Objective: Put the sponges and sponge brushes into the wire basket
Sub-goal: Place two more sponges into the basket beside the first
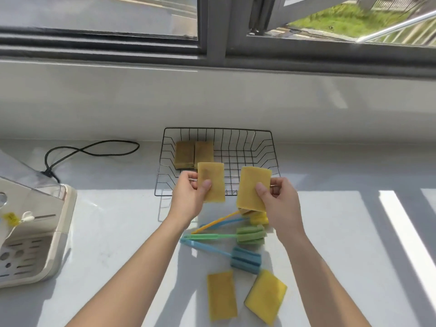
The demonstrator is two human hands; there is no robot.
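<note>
Left hand (191, 197) and right hand (280, 201) each pinch a sponge (212, 179), hiding the basket (264, 147) front and yellow brush (258, 218); no writing legible.

Home kitchen counter by a window

A white countertop (106, 220) is running under a sliding window (212, 27); a countertop appliance (30, 232) is sitting at left, its cord (89, 149) looping behind.

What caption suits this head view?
Both hands, left and right, each carry a sponge toward the wire basket.
</note>
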